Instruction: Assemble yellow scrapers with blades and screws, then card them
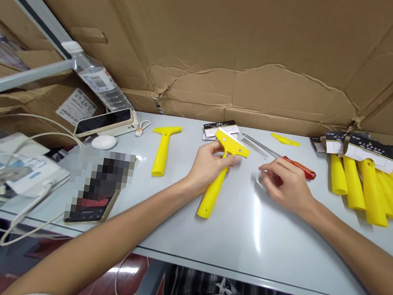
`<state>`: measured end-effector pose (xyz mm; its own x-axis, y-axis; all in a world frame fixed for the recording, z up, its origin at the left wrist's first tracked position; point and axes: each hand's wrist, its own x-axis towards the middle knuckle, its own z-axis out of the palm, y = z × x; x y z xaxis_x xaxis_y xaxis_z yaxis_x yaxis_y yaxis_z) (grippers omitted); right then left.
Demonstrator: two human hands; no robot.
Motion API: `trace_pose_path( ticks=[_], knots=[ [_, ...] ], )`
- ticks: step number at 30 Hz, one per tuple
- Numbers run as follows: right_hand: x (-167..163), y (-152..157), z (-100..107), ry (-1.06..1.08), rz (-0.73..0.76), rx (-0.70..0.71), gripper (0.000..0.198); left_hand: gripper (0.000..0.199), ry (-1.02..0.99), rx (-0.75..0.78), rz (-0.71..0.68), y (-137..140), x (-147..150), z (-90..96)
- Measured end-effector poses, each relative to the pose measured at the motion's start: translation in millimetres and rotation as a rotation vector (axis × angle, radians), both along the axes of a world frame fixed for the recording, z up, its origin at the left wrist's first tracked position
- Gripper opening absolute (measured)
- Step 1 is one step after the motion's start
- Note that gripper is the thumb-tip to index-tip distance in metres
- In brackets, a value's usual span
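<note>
Two hands: apart from each other, both over grey tabletop (225, 253).
L hand (208, 165): fingers wrapped on yellow scraper (212, 194), gripping just below its head.
Yellow scraper: mid-table, head up & away, handle end twd. person; screws visible in head.
R hand (286, 186): fingers loosely curled; can't tell if sth. small is pinched.
Screwdriver (303, 170): red hdl., just beyond R hand, shaft pointing back-left; contact w/ hand unclear.
Metal strip (257, 150): thin, flat, near screwdriver shaft.
Yellow clamp piece (285, 140): loose, near cardboard (213, 32) at back.
Second scraper body (161, 155): lying flat, L of L hand.
Header cards (232, 125): blk/wht, just behind yellow scraper.
Carded scrapers (369, 193): overlapping bunch, far R.
Far L: phone (94, 203) w/ pixelated screen, water btl. (99, 81) tilted.
</note>
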<state>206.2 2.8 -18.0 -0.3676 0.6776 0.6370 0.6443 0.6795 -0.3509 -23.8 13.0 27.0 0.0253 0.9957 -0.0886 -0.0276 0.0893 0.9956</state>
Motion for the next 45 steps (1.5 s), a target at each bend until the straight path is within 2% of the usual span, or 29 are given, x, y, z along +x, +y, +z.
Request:
trace_pose_path(
  ticks=[4, 9, 10, 12, 15, 17, 20, 23, 28, 34, 45],
  knots=[
    [2.2, 1.9, -2.7, -0.010, 0.001, -0.041, 0.018, 0.031, 0.122, 0.105, -0.024, 3.1, -6.8, 3.4],
    [2.8, 1.8, -3.6, -0.047, 0.018, -0.074, 0.020, 0.020, 0.502, 0.410, -0.113, 3.0, -12.8, 1.4],
    [2.9, 1.6, -3.6, -0.053, 0.018, -0.080, 0.020, 0.019, 0.521, 0.400, -0.154, 2.6, -12.6, 0.5],
    [3.1, 1.2, -3.6, -0.062, 0.010, -0.096, 0.020, 0.020, 0.480, 0.281, -0.222, 1.7, -11.0, -1.2],
    [3.2, 0.6, -3.9, -0.093, -0.003, -0.118, 0.020, 0.023, 0.371, 0.133, -0.244, 0.0, -8.0, -2.2],
    [2.8, -0.3, -4.1, -0.123, -0.010, -0.118, 0.024, 0.023, 0.335, 0.139, -0.232, -1.3, -6.6, -2.3],
    [1.3, -2.7, -3.8, -0.196, -0.021, -0.095, 0.040, 0.024, 0.310, 0.172, -0.253, -4.3, -4.8, -2.6],
    [-0.1, -5.5, -2.7, -0.286, -0.025, -0.083, 0.051, 0.024, 0.300, 0.141, -0.291, -8.1, -2.5, -2.6],
    [-0.1, -7.5, 0.9, -0.336, -0.036, -0.128, 0.049, 0.025, 0.251, 0.036, -0.314, -11.3, 0.4, -1.3],
    [-0.8, -8.4, 6.7, -0.343, -0.027, -0.221, 0.047, 0.027, 0.230, 0.024, -0.316, -10.2, 1.2, -2.7],
    [1.4, -5.2, 10.4, -0.168, 0.076, -0.442, 0.043, 0.023, 0.202, 0.012, -0.331, -9.3, 2.5, -4.8]
  ],
)
